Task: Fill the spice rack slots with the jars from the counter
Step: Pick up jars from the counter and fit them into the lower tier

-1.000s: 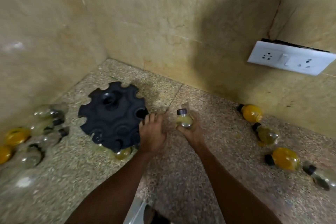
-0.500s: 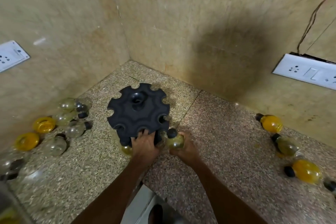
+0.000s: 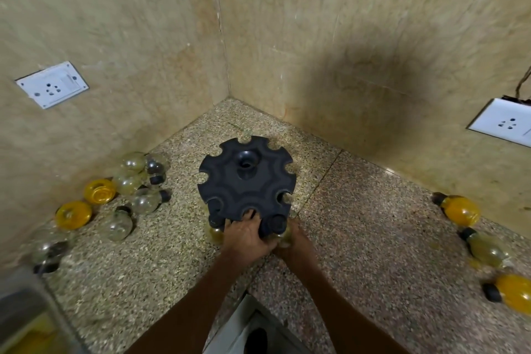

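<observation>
The left hand (image 3: 247, 234) grips the rack (image 3: 245, 181). The right hand (image 3: 290, 241) holds a jar (image 3: 283, 234) at a slot. Many jars (image 3: 138, 181) lie waiting.

Two beige marble-look walls (image 3: 287, 23) met in corner. Speckled granite tabletop (image 3: 359, 238) below, seam running across it. White socket plate (image 3: 51, 85) on left wall; second white socket (image 3: 505, 123) on right wall, wire above it. Broad dark shadow (image 3: 382, 77) on right wall. Light dim, warm.
</observation>
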